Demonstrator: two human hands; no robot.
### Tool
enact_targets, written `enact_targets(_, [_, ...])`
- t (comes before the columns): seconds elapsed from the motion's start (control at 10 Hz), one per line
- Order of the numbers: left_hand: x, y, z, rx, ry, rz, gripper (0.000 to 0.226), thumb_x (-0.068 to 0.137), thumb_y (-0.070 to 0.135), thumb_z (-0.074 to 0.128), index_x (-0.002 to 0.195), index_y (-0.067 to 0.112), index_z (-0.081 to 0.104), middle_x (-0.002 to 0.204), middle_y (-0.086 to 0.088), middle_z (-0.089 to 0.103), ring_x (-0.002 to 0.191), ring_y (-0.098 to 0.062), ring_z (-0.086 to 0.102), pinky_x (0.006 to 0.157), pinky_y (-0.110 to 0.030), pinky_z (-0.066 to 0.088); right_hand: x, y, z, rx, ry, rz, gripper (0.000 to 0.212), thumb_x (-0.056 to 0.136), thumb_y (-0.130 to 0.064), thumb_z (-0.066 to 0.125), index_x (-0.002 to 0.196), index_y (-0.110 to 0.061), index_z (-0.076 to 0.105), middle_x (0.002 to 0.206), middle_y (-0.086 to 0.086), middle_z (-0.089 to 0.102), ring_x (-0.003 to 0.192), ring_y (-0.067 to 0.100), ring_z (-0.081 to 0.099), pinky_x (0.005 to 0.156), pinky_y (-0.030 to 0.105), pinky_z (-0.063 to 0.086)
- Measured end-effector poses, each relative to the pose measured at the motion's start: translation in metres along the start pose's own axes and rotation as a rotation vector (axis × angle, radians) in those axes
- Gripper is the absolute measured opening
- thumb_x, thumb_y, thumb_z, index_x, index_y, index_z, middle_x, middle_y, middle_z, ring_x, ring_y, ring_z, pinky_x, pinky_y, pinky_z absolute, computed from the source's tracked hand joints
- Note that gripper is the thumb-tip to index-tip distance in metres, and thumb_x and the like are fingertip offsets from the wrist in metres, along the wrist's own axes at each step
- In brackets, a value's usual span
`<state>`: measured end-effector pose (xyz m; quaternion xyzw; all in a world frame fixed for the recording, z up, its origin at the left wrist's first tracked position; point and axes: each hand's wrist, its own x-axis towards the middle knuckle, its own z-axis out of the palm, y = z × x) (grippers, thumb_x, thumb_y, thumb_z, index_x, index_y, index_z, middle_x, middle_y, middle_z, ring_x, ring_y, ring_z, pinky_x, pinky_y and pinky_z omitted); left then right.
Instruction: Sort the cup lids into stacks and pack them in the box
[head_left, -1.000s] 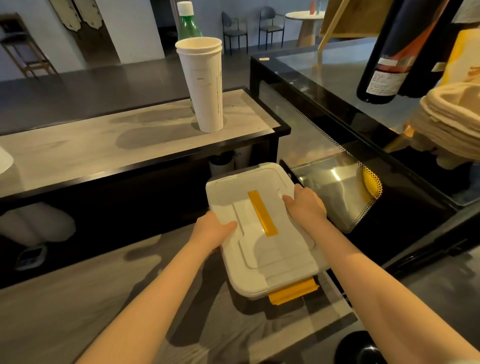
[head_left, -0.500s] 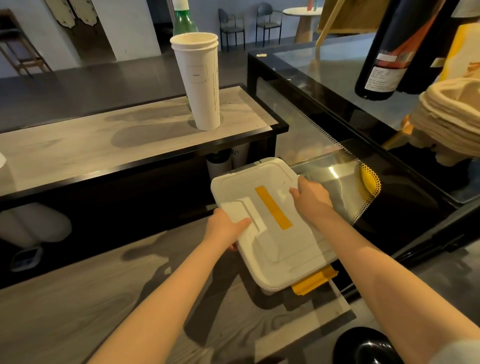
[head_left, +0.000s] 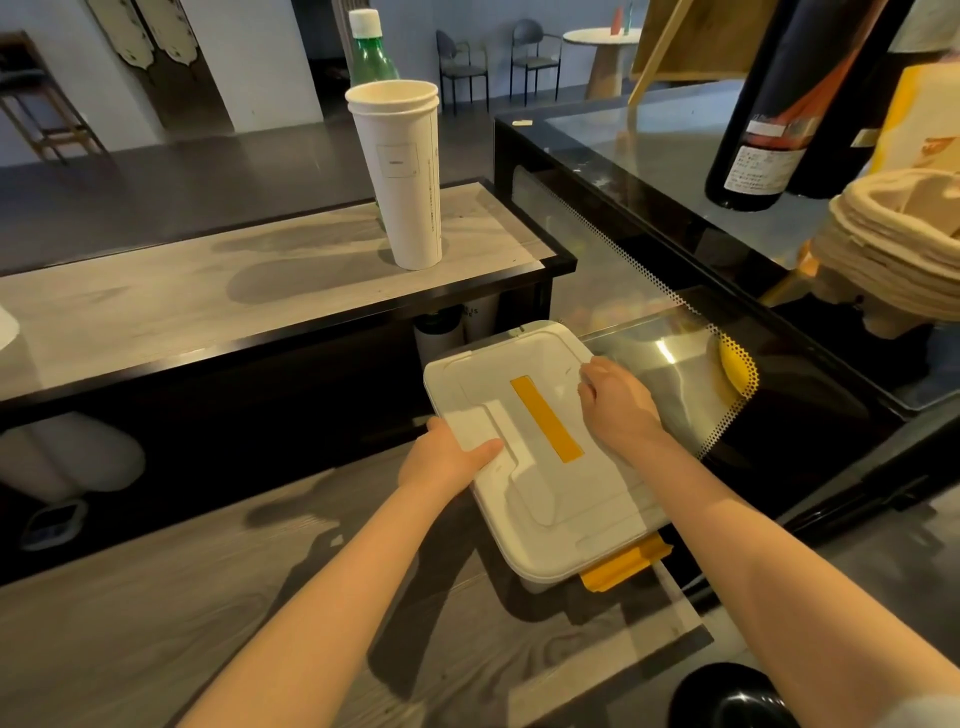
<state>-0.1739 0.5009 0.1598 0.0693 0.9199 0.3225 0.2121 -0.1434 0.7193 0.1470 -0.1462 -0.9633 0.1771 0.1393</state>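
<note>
Head view: white lidded box (head_left: 540, 457), yellow strip, yellow latch

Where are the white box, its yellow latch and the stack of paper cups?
white box (head_left: 566, 499), head view, on the bare lid near its middle.
yellow latch (head_left: 626, 564), head view, on the clip's flat face.
stack of paper cups (head_left: 408, 182), head view, on the outer cup's side wall.

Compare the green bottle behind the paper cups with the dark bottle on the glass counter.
The green bottle is pale, see-through green with a white cap; the dark bottle is near black with a white label low down. The green bottle stands on the wooden shelf, the dark bottle on the glass counter. Both stand upright.
</note>
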Motion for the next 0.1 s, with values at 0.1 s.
enact_targets(0.1, [-0.0045, -0.0028, -0.0101, 0.143, 0.054, 0.033, 0.066, 0.085, 0.061, 0.049, 0.129, 0.012, 0.041, 0.122, -0.005, 0.058, 0.105, -0.024, 0.06, 0.08, -0.037, 0.052, -0.0041, -0.0101, -0.0015, 0.062, 0.026, 0.01, 0.018, 0.093, -0.014, 0.046, 0.097, -0.006, 0.062, 0.104, 0.007, 0.059, 0.104, 0.027, 0.049, 0.079, 0.035, 0.041])
